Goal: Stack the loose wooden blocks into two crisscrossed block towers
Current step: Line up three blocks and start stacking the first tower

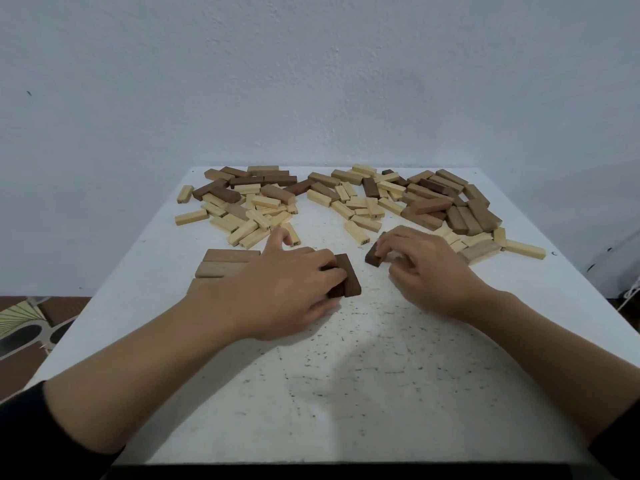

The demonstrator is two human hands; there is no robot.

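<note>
My left hand (287,289) lies over two dark brown blocks (349,275) set side by side on the white table (346,375), its fingertips curled on their near edge. My right hand (419,265) pinches another dark brown block (373,257), tilted just right of that pair. Three light brown blocks (225,264) lie flat side by side at the left, partly hidden by my left wrist. Loose pale and brown blocks are heaped at the far left (249,199) and far right (426,202).
A pale block (524,249) lies alone near the table's right edge. The wall stands right behind the table's far edge. A patterned floor mat (24,327) shows beyond the left edge.
</note>
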